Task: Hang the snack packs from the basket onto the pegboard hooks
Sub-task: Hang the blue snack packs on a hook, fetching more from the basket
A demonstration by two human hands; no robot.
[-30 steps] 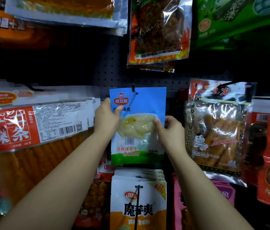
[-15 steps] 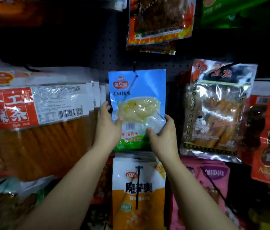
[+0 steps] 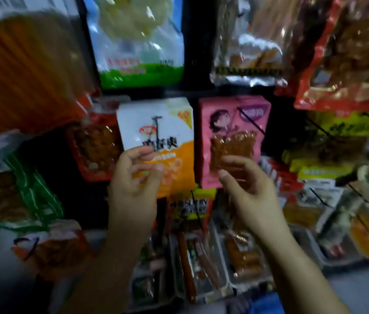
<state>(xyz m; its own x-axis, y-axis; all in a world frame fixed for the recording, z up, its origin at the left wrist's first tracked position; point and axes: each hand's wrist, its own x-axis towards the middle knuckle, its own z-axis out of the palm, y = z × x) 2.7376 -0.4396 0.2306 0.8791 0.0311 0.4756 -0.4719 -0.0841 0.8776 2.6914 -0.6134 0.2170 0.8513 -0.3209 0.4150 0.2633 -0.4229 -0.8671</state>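
Both hands have come off the blue snack pack (image 3: 138, 41) and dropped lower since half a second ago. That pack hangs at the top of the view on the dark pegboard (image 3: 192, 53), well above the hands, its green lower band showing. The left hand (image 3: 133, 184) is raised in front of the white-and-orange pack (image 3: 158, 137), fingers loosely curled, thumb and forefinger close together. The picture is blurred, so whether the fingertips actually touch that pack is hard to say; they seem to hold nothing. The right hand (image 3: 247, 191) is up in front of the lower edge of the pink pack (image 3: 233, 137), fingers relaxed and slightly bent, empty. A black hook (image 3: 156, 130) runs through the top of the white-and-orange pack. Clear trays of sausage snacks (image 3: 242, 261) sit below the hands, and red packs (image 3: 346, 53) hang at upper right.
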